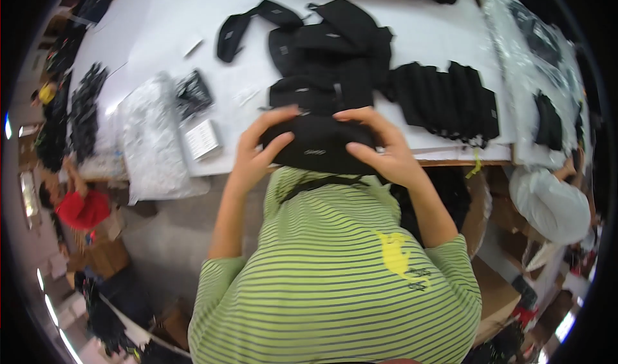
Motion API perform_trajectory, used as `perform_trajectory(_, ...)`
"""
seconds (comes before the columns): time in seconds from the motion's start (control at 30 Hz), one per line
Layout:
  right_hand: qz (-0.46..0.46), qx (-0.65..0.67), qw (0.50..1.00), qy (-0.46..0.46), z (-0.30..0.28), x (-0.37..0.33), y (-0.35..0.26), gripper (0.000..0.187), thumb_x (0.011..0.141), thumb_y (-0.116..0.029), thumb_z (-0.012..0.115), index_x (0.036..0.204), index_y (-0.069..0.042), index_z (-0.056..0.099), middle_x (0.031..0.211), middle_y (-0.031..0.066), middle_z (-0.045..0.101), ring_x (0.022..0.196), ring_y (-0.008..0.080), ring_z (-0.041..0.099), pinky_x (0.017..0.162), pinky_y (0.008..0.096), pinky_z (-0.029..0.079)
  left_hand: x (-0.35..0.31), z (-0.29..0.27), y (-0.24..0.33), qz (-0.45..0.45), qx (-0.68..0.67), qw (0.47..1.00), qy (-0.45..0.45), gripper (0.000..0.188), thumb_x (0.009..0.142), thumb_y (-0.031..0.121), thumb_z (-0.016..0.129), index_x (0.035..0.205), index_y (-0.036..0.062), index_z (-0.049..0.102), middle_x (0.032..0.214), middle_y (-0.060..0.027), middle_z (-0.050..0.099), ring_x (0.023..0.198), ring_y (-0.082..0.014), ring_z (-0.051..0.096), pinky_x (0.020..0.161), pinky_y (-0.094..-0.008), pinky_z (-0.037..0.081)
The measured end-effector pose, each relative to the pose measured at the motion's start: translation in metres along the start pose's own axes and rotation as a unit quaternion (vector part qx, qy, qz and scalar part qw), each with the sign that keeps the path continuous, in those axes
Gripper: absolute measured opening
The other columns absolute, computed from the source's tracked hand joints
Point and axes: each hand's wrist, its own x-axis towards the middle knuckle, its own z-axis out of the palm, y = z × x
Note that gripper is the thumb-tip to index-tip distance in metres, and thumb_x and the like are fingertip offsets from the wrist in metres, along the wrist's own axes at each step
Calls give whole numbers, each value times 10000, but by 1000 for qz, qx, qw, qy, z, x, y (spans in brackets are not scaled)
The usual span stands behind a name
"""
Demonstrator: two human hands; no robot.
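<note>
At the table's near edge lies a black fabric pouch (315, 142) with a small light mark on its front. My left hand (262, 142) grips its left end, thumb on the near side and fingers over the far side. The right end is held the same way by my right hand (381, 142). Just beyond it, another black pouch (290, 93) lies flat. A heap of black fabric pieces (341, 38) spreads farther back, with a strap-like piece (233, 37) reaching left. Slight blur hides the exact kind of these pieces.
Right of my hands stands a row of black pieces (447, 103). To the left are a clear plastic bag stack (151, 132), a small dark packet (193, 93) and a white box (202, 138). Persons in a red shirt (84, 209) and a pale shirt (550, 203) are at either side.
</note>
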Motion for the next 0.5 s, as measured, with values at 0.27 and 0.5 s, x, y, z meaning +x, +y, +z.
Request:
perform_trajectory(0.27, 159, -14, 979, -130, -46, -28, 13, 407, 843, -94, 660, 1245, -91, 599, 1164, 37, 625, 888, 95, 563, 744, 238, 473, -12, -3, 5, -84, 53, 983, -153, 424, 727, 130, 740, 1133, 58, 642, 1043, -67, 623, 988, -195, 580, 810, -272, 446)
perform_trajectory(0.5, 244, -28, 957, -152, -59, -35, 12, 397, 839, -128, 681, 1230, -107, 614, 1142, 34, 643, 826, 73, 545, 699, 236, 468, -3, 5, 4, -97, 101, 968, -208, 397, 738, 161, 742, 1111, 64, 649, 1088, -57, 605, 955, -181, 580, 758, -279, 463)
